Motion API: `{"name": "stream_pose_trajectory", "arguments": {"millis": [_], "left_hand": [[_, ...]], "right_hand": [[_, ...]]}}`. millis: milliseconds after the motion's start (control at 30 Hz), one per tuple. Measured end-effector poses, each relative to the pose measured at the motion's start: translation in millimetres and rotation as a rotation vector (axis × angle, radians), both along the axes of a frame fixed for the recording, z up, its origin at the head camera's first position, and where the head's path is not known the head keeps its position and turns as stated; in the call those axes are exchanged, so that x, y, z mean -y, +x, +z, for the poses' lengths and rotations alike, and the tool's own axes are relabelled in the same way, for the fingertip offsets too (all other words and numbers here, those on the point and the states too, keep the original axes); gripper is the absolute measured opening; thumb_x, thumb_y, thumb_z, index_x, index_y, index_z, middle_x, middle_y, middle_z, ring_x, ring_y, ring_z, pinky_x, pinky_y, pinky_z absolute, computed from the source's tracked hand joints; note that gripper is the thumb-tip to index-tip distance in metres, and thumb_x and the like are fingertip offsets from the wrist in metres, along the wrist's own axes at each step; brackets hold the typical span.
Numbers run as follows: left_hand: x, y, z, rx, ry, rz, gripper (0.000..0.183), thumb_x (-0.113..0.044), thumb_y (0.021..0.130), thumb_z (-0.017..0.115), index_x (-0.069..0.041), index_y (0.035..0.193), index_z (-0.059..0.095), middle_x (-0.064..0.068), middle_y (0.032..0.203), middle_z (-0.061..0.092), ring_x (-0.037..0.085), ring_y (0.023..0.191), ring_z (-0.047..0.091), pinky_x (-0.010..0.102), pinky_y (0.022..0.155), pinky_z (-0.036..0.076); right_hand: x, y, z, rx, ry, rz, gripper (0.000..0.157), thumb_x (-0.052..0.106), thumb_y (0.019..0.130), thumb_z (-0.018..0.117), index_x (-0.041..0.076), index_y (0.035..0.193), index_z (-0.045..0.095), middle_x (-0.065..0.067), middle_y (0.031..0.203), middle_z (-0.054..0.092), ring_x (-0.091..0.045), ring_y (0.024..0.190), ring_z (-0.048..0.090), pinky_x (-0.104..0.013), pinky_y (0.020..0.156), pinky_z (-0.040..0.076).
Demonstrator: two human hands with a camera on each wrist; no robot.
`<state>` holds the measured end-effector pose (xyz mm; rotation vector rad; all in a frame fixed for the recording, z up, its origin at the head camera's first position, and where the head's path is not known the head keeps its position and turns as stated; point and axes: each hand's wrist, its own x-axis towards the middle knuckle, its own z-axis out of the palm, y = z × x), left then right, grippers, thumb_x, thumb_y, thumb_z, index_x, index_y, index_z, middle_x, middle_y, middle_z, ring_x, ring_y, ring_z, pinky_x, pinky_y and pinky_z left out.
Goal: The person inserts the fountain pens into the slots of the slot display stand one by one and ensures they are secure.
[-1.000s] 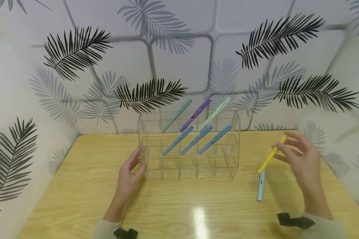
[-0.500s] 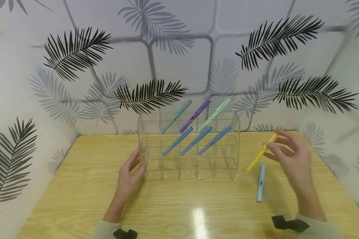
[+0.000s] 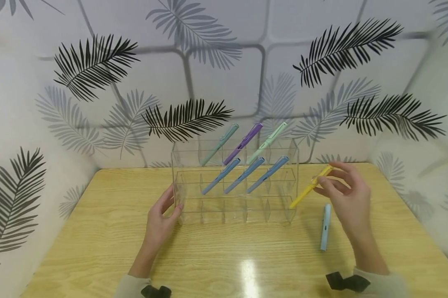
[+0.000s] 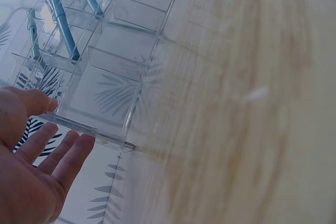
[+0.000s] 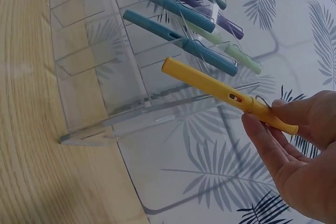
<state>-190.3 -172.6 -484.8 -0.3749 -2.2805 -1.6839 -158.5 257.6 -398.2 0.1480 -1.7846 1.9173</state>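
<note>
A clear tiered pen rack (image 3: 234,210) stands on the table. My left hand (image 3: 164,217) holds its left side panel, thumb at the front edge; the left wrist view shows the fingers (image 4: 73,156) against the panel. Between thumb and fingertips, my right hand (image 3: 347,198) pinches a yellow pen (image 5: 202,83) by its clip end. The pen slants down-left, its free end overlapping the rack's lower right corner in the head view. Leaning in the top tier are teal (image 3: 220,145), purple (image 3: 243,143) and mint (image 3: 267,143) pens. Three blue pens (image 3: 222,175) lean in the middle tier.
A light blue pen (image 3: 325,227) lies on the wooden table (image 3: 216,256), to the right of the rack and near my right forearm. Leaf-patterned wall covering (image 3: 224,74) rises right behind the table.
My right hand has moved left with the yellow pen, from above the light blue pen to the rack's right side. The left hand and the rack have stayed put.
</note>
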Motion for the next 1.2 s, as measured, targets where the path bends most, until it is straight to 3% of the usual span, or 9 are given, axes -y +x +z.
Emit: {"name": "stream_pose_trajectory", "arguments": {"millis": [567,767,1200], "left_hand": [[0,0.3,2.4,0.010,0.001,-0.002,0.059,0.004,0.098,0.065,-0.003,0.153,0.046,0.020,0.154,0.048,0.044,0.131,0.055,0.052,0.106,0.050],[0,-0.4,0.6,-0.006,0.002,-0.002,0.060,0.006,0.097,0.066,-0.001,0.152,0.046,0.021,0.153,0.048,0.045,0.130,0.055,0.051,0.106,0.049],[0,-1.5,-0.8,-0.012,0.012,-0.002,0.059,0.007,0.096,0.066,0.001,0.151,0.046,0.022,0.152,0.049,0.045,0.129,0.056,0.050,0.105,0.051]], "right_hand": [[36,-7.4,-9.6,-0.098,0.064,0.034,0.040,-0.016,0.090,0.068,-0.007,0.128,0.060,-0.020,0.107,0.061,-0.020,0.085,0.073,-0.039,0.074,0.062],[48,-9.3,-8.7,-0.108,0.083,0.043,0.040,-0.014,0.090,0.069,-0.013,0.128,0.056,-0.021,0.107,0.061,-0.020,0.086,0.073,-0.039,0.074,0.063],[83,-21.6,-0.6,-0.127,0.053,0.093,0.040,-0.013,0.091,0.069,-0.013,0.128,0.055,-0.024,0.106,0.060,-0.021,0.085,0.073,-0.041,0.074,0.064]]}}
